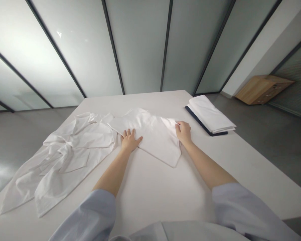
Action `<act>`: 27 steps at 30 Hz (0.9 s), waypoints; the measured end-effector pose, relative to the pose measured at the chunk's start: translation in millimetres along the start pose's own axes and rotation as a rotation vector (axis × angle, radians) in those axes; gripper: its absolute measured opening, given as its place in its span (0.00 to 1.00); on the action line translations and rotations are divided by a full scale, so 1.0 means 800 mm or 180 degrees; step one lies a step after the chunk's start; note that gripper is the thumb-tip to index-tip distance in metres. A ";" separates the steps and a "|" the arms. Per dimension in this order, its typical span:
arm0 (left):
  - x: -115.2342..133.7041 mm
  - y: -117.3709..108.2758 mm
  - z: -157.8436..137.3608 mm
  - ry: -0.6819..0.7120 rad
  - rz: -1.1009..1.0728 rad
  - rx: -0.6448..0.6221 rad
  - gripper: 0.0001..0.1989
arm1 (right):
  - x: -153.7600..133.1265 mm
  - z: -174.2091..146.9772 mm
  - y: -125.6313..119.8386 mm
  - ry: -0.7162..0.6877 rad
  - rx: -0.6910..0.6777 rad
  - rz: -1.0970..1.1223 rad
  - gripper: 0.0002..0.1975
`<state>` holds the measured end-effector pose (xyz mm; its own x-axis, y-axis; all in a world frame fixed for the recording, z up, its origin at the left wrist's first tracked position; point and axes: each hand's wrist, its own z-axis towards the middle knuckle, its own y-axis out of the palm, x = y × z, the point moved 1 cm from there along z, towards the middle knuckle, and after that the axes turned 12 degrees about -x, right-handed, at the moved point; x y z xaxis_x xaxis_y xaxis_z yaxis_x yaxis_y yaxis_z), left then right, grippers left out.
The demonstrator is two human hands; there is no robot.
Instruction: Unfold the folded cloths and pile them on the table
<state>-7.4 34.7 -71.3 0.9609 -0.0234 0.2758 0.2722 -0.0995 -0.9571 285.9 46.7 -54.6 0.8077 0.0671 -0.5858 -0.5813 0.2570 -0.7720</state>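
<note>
A white cloth (pixel 155 134) lies spread on the table in front of me, with one corner pointing toward me and some wrinkles along its far side. My left hand (pixel 130 140) rests flat on its left edge, fingers spread. At the right edge, my right hand (pixel 184 132) has its fingers closed on the fabric. Just left of the cloth is a crumpled white garment (pixel 75 147), with two long loose parts reaching toward the near left. The left side of the cloth touches or overlaps this garment; I cannot tell where one ends.
Folded white fabric (pixel 210 113) lies on a dark folded piece (pixel 200 121) at the table's right edge. The white table (pixel 165 197) extends beneath everything. Frosted glass panels (pixel 140 43) stand behind it, and a wooden cabinet (pixel 256 88) is on the floor at far right.
</note>
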 end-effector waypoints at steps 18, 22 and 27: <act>0.024 -0.003 -0.005 0.1791 -0.0144 0.0011 0.19 | -0.022 -0.014 0.033 -0.1062 -0.1890 0.0549 0.20; 0.021 -0.007 -0.007 0.1787 -0.0247 0.0311 0.15 | -0.014 -0.010 0.045 -0.1159 -0.2131 -0.0149 0.23; 0.016 -0.018 -0.010 0.1437 -0.0283 0.0727 0.09 | -0.002 -0.004 0.038 -0.0636 -0.1912 -0.0550 0.25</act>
<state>0.4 27.7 -53.4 0.8301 -0.4569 0.3196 0.4042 0.0982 -0.9094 266.4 51.4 -78.0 0.8635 0.2657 -0.4288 -0.3489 -0.2993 -0.8881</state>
